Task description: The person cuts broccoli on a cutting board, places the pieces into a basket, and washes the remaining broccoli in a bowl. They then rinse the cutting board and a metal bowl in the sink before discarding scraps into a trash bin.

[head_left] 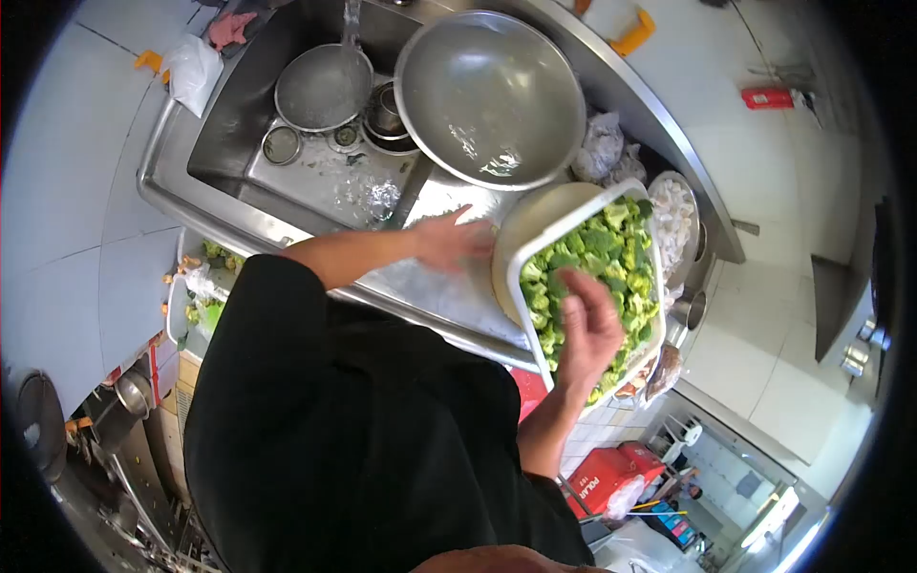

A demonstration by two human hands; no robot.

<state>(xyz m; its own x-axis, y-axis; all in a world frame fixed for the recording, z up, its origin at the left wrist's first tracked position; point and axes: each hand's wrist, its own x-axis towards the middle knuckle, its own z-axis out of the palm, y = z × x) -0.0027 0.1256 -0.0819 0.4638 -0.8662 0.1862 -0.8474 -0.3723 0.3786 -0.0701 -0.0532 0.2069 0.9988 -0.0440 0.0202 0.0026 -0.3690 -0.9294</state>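
Note:
My left hand is over the steel ledge of the sink, just left of a round beige tub. Its fingers are apart and somewhat blurred, with nothing visible in them. My right hand hovers over or touches broccoli florets, which fill a white rectangular tub. The thumb stands away from the bent fingers, and I see nothing held there. This white tub sits tilted in view, partly covering the beige one. A large steel bowl with some water in it stands above my left hand.
Water runs from a faucet onto a round strainer or pan in the sink. Small metal containers sit beside it. Plastic bags and a bowl of pale pieces are at the right.

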